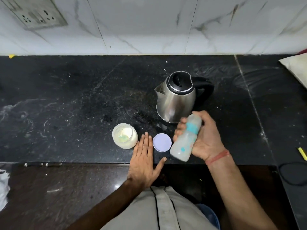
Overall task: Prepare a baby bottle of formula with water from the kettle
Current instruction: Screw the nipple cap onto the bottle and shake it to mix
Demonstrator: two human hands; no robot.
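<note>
My right hand (205,138) grips a baby bottle (184,143) with a teal collar, tilted with its capped top toward the kettle and blurred. The bottle looks milky inside. A steel kettle (176,98) with a black lid stands just behind it, spout to the left. My left hand (143,161) lies flat and open on the black counter's front edge. Left of its fingertips stands an open jar of pale formula powder (124,136) with a greenish scoop inside. The jar's lilac lid (162,142) lies between my hands.
The black stone counter (74,105) runs to a white marble wall with a socket panel (35,14) at the upper left. A pale cushion-like object (297,68) sits at the right edge. A yellow item (302,153) and a black loop (294,173) lie at the lower right.
</note>
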